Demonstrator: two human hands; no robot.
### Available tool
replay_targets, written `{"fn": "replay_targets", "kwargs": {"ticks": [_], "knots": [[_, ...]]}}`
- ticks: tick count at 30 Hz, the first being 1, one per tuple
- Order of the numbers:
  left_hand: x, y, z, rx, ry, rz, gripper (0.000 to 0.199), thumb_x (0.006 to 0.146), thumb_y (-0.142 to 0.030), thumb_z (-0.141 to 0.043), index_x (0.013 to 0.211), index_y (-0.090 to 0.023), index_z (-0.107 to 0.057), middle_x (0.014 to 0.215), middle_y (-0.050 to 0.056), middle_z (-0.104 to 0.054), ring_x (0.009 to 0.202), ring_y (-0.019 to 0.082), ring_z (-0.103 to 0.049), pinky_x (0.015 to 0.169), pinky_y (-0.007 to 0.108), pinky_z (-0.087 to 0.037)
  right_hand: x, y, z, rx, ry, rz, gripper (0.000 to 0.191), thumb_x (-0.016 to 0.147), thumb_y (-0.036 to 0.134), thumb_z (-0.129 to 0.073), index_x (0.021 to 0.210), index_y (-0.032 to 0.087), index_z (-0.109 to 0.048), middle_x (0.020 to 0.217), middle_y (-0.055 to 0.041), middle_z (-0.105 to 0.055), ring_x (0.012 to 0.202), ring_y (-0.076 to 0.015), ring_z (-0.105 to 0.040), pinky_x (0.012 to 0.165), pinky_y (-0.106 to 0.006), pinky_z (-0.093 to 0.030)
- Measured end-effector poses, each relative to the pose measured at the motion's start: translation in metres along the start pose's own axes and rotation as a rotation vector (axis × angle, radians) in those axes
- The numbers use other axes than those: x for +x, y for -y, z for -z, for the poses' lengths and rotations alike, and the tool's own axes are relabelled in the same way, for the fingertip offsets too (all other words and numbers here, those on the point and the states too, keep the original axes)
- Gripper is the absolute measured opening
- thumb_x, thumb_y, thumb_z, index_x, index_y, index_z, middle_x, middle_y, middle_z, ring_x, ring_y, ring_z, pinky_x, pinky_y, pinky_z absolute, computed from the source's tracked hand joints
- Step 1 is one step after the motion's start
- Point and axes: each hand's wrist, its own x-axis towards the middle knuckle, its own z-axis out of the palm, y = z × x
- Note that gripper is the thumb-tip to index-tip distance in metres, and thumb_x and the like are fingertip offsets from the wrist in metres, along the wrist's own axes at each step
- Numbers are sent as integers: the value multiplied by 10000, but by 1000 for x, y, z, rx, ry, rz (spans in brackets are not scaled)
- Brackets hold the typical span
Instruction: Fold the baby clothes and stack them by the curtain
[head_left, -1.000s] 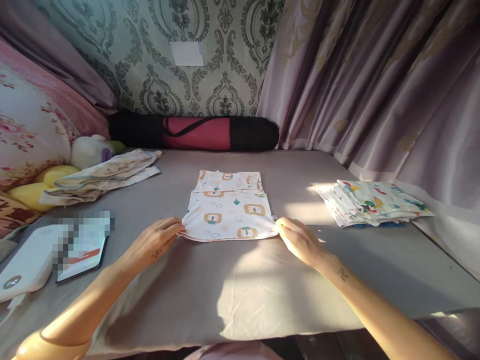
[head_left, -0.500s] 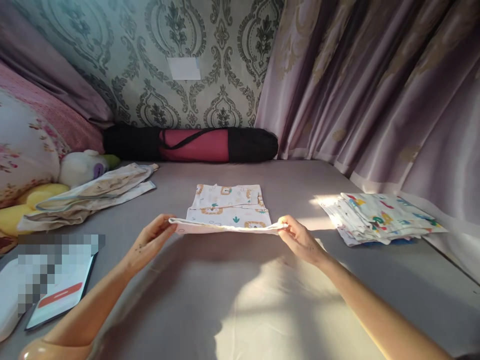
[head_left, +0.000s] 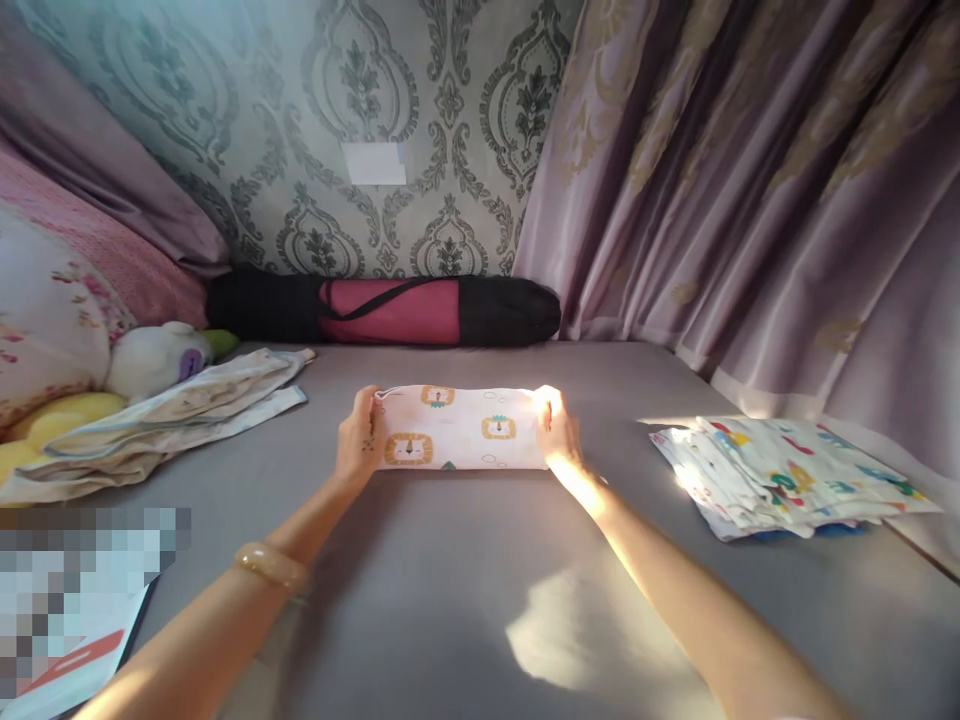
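Note:
A white cloth [head_left: 461,430] printed with tan lion faces is folded into a wide flat band in the middle of the bed. My left hand [head_left: 361,437] grips its left end, and my right hand [head_left: 556,428] grips the right end, fingers partly hidden behind the fabric. A bracelet [head_left: 270,566] circles my left wrist. Sunlight falls on my right hand. Whether the band's lower edge touches the sheet I cannot tell.
A stack of printed cloths [head_left: 795,475] lies to the right, by the curtain [head_left: 637,170]. Crumpled cloths [head_left: 172,420], soft toys [head_left: 154,360] and a partly blurred phone [head_left: 82,650] are on the left. A long black and red bag [head_left: 390,312] lies along the wall.
My hands have moved up and away from me, bringing the near edge of the cloth over its far part. The flat panel is now a narrower band, with lion faces facing me.

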Motion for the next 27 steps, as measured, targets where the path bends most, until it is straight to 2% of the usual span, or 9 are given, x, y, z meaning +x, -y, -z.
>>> {"fn": "replay_targets", "kwargs": {"ticks": [7,11,16,20,22,25,27], "knots": [[23,9,-22,280,172,50,378,989,-364,-254,1255,-230,-487,941,109,-711,835,257,-673,697,320,-455,23,-10,-18,-229,149,-45,418,1028,397,-217,1279,243,-514,956,-66,-701,849,-235,-654,738,-322,-442],[28,7,-26,437,292,122,369,985,-354,-271,1177,-197,-544,929,155,-725,856,294,-694,689,345,-475,25,-15,-28,-410,241,-107,350,1027,358,-302,1187,205,-573,974,-110,-699,901,-234,-668,772,-315,-444],[31,7,-29,473,263,166,353,962,-366,-318,1011,-171,-609,956,188,-728,904,312,-703,709,369,-501,30,-18,-31,-434,228,-171,356,1009,393,-347,1104,200,-631,983,-120,-706,951,-244,-669,789,-322,-468],[33,9,-32,441,225,187,311,943,-371,-362,941,-171,-600,921,198,-727,887,315,-704,707,381,-508,37,-24,-32,-324,205,-205,333,983,385,-405,1036,188,-667,954,-122,-708,944,-244,-669,784,-321,-489],[35,10,-30,410,230,188,298,941,-373,-372,919,-170,-590,907,200,-724,872,314,-702,697,382,-508,41,-29,-31,-259,211,-203,329,975,358,-410,968,176,-683,911,-116,-709,901,-231,-674,751,-302,-501],[35,10,-20,395,239,196,324,942,-374,-377,948,-125,-584,902,220,-709,851,326,-696,695,400,-505,45,-36,-23,-203,254,-181,353,973,328,-392,869,164,-687,790,-80,-702,736,-187,-679,655,-259,-516],[32,9,-13,418,203,135,364,947,-379,-376,1021,-82,-573,983,240,-688,902,341,-679,735,430,-504,45,-36,-16,-184,267,-161,364,976,299,-370,882,153,-689,789,-80,-708,718,-181,-683,658,-264,-530]]}}
